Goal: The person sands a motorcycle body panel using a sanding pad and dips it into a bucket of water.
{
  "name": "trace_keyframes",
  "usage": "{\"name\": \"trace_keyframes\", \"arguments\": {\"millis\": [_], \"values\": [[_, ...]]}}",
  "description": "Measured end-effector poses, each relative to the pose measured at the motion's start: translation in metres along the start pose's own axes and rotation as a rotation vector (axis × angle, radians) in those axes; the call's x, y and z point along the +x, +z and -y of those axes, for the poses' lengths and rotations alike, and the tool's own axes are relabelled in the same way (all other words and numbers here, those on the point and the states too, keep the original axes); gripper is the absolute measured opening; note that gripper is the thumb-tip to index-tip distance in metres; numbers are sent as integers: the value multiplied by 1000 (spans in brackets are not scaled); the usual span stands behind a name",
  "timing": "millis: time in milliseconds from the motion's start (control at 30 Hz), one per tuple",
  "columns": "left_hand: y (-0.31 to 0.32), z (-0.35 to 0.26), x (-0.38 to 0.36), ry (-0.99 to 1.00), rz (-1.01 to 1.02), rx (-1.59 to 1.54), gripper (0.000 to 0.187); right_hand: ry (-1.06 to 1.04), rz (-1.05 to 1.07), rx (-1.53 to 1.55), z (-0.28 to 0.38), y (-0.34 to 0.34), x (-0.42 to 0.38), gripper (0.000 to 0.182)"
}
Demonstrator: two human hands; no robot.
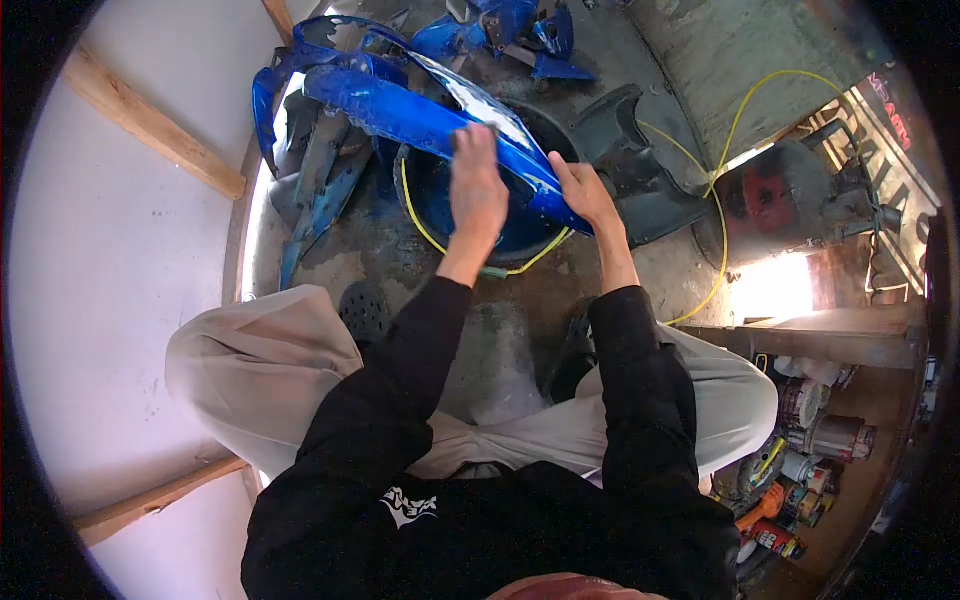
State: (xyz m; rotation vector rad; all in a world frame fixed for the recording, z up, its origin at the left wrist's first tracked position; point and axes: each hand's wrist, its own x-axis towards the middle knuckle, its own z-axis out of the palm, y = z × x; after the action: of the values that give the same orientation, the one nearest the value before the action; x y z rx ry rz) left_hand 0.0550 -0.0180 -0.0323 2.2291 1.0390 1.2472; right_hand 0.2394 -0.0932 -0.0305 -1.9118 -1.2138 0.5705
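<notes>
A long blue plastic panel, like a motorcycle body fairing with a pale streak on one side, slants over a dark round basin. My right hand grips its narrow lower right end, thumb on top. My left hand is against the panel's middle, smeared by motion; its fingers are too blurred to show whether anything is in them. Below both hands, a yellow hose curves along the basin's near rim.
More blue panels lie at the back and left. Dark grey panels rest right of the basin. A metal drum stands at right, with the yellow hose running past. Cans and tools fill a wooden shelf. A white wall borders the left.
</notes>
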Motion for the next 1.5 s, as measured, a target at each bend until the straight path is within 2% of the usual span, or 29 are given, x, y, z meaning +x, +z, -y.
{"name": "trace_keyframes", "arguments": {"millis": [133, 200, 267, 333, 367, 400, 433, 533, 567, 600, 667, 767, 800, 867, 967, 1033, 1133, 1167, 1233, 1267, 1300, 1333, 1367, 1400, 1433, 1467, 1500], "values": [[19, -23, -53, 311, 123, 8, 54, 38, 74, -8, -12, -1, 6, 76], [18, -6, -35, 207, 88, 49, 52, 47, 71, -24, -15, -3, 13, 76], [13, 28, -5, 86, -54, 161, 54, 85, 73, -34, -12, -1, 6, 76], [12, 42, 14, -86, -79, 56, 46, 49, 82, 27, -10, 0, 3, 77], [23, 30, 5, -41, -132, 163, 44, 60, 86, 40, -8, 1, 2, 77], [22, 6, -4, -2, -103, 104, 44, 63, 92, 49, -7, 1, 4, 77], [23, -15, -19, 10, 24, 37, 47, 50, 95, 45, -8, -1, 6, 77], [26, -41, -52, 95, 115, -105, 57, 54, 100, 36, -6, 1, 4, 78], [22, -31, -42, 110, 70, -101, 59, 64, 105, 50, -6, 0, 2, 78], [32, 0, -36, 126, -74, 20, 57, 78, 111, 63, -2, -2, 0, 79], [21, 42, -7, -104, -168, 119, 54, 114, 139, 27, 6, -4, -3, 79], [20, 34, 1, -194, -122, 47, 54, 127, 149, 4, 8, -1, 1, 80], [22, 11, -14, -72, -71, 103, 56, 127, 140, 14, 5, 0, 1, 81], [34, -30, -50, 30, 60, 9, 58, 109, 136, -5, -2, -2, 6, 81], [26, -28, -47, 70, 80, 160, 56, 129, 147, 20, -2, 1, 4, 82], [30, 22, -22, -60, -53, 363, 51, 171, 163, -17, 5, -3, 1, 82], [9, 50, 14, -165, -124, 340, 49, 191, 173, 51, 12, 1, -3, 79], [15, 42, 9, -115, -83, 326, 49, 181, 175, 56, 15, 3, 1, 79], [16, -16, -20, 32, 29, 354, 50, 202, 225, 53, 5, 9, 8, 77], [21, -37, -38, 103, 60, 212, 58, 199, 227, 54, 1, 10, 9, 77], [27, -50, -58, 123, 83, 94, 58, 104, 194, 98, -3, 12, 10, 76], [25, -45, -56, 101, 120, 88, 57, 11, 162, 140, -13, 14, 11, 75], [21, -34, -51, 92, 134, 91, 57, -153, 117, 55, -24, 13, 12, 75], [13, -19, -39, 84, 145, 92, 57, -155, 118, 51, -13, 9, 10, 75], [10, -1, -24, 62, 37, 207, 55, 9, 171, 51, 10, 3, 4, 76], [8, 21, -11, -61, -20, 262, 52, 180, 225, 53, 23, 1, -5, 76], [5, 46, -9, -83, -44, 267, 51, 178, 245, 18, 25, 0, -4, 79]]}}
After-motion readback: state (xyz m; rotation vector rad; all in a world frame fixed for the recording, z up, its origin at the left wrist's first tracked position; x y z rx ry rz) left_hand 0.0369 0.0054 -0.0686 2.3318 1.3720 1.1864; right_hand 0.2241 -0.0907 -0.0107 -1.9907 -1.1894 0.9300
